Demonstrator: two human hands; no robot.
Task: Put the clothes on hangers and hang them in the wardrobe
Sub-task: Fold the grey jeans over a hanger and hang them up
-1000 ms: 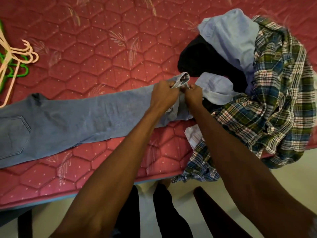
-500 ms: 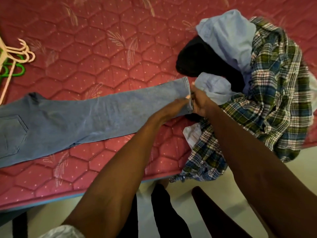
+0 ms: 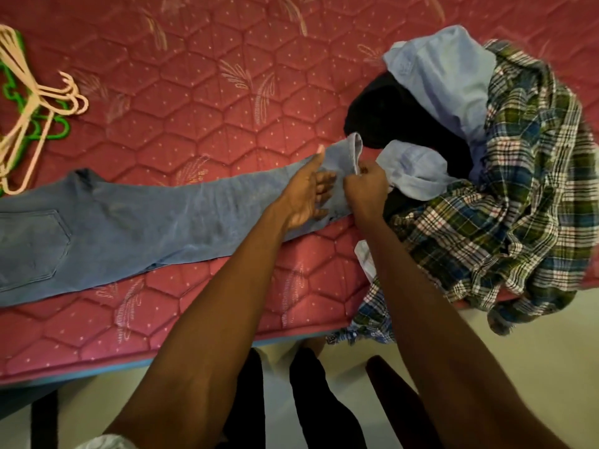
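Light blue jeans point(image 3: 136, 222) lie flat across the red quilted mattress point(image 3: 201, 92), waist to the left, leg ends to the right. My left hand point(image 3: 306, 196) rests with straight fingers on the leg near the hem. My right hand point(image 3: 366, 189) pinches the hem edge, which stands turned up. Pink and green hangers point(image 3: 35, 105) lie at the far left of the mattress.
A heap of clothes sits at the right: a plaid shirt point(image 3: 525, 202) spilling over the mattress edge, a pale blue shirt point(image 3: 447, 79) and a black garment point(image 3: 385, 115). Pale floor point(image 3: 518, 358) and my dark trouser legs show below the mattress edge.
My left hand let go of the hem and now lies flat on the jeans leg. My right hand still pinches the hem, which is lifted again after lying flat.
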